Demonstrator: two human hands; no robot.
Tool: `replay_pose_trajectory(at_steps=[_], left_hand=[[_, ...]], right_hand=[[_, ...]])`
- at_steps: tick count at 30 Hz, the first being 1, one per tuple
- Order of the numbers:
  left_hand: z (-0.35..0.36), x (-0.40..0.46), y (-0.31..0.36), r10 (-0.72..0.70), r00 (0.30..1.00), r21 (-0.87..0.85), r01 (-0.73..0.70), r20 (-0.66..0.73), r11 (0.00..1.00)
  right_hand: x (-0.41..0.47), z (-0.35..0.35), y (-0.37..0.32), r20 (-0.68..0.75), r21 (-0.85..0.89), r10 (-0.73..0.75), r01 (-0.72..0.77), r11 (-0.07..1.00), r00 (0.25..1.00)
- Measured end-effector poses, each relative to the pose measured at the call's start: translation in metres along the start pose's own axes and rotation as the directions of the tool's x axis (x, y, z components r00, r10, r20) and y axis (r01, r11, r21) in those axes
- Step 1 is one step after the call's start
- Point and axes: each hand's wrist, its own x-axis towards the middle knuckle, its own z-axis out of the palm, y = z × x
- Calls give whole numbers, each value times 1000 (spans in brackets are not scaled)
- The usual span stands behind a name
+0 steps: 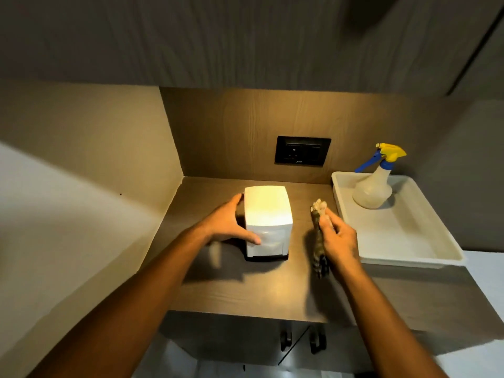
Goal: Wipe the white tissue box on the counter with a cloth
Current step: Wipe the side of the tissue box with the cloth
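On counter (261, 285), upright tissue box (268, 222), left hand (231, 223) steadying

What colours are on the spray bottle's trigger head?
Yellow and blue, above a translucent whitish body; the spray bottle stands in the white tray, clearest in the head view.

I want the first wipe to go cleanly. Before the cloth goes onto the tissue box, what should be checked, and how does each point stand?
1. Left hand steadies the tissue box: ok.
2. Right hand grips the cloth: ok.
3. Cloth touching box: not ok, still apart.
4. Box upright on counter: ok.
5. Spray bottle clear of the path, in the tray: ok.
6. Cloth damp: cannot tell.
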Motion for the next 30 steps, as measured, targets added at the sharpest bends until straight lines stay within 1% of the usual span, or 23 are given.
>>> replay_pose_trajectory(at_steps=[2,4,5,7,9,11,12,14,16,18,22,25,28,30], left_hand=[[-13,-2,16,-9,999,-37,7,-50,999],[-13,-3,41,27,995,-61,-33,-93,998],[-7,-2,54,48,992,-9,-49,-114,999],[10,3,73,71,983,212,-34,-171,977],[25,8,81,48,974,413,49,-222,910],[36,12,77,9,971,513,118,-238,851],[39,12,74,3,974,535,121,-225,836],[39,11,67,25,982,547,82,-185,833],[45,16,71,59,995,612,5,-84,791],[32,19,67,90,995,649,-43,-40,760],[14,21,58,112,994,662,-93,13,744],[16,22,59,114,993,668,-102,25,737],[17,21,62,106,994,668,-90,16,739],[18,21,63,112,993,677,-98,23,730]], right_hand=[[-14,-1,16,-18,-3,66,-66,998,998],[-21,6,25,-11,50,115,-115,992,993],[-23,10,29,-5,89,119,-118,989,993],[-27,19,33,-5,166,122,-119,979,993],[-30,27,37,-10,234,145,-138,962,989],[-37,27,47,-19,281,175,-163,946,984],[-42,24,52,-28,295,198,-181,938,980],[-51,21,64,-46,314,243,-217,924,969],[-57,14,81,-64,356,313,-272,894,948],[-61,24,79,-54,348,283,-248,904,957],[-57,49,51,-59,286,176,-152,946,983],[-52,62,34,-21,356,149,-132,925,989],[-45,64,35,-37,388,166,-139,911,985],[-46,62,34,-40,382,111,-87,920,993]])
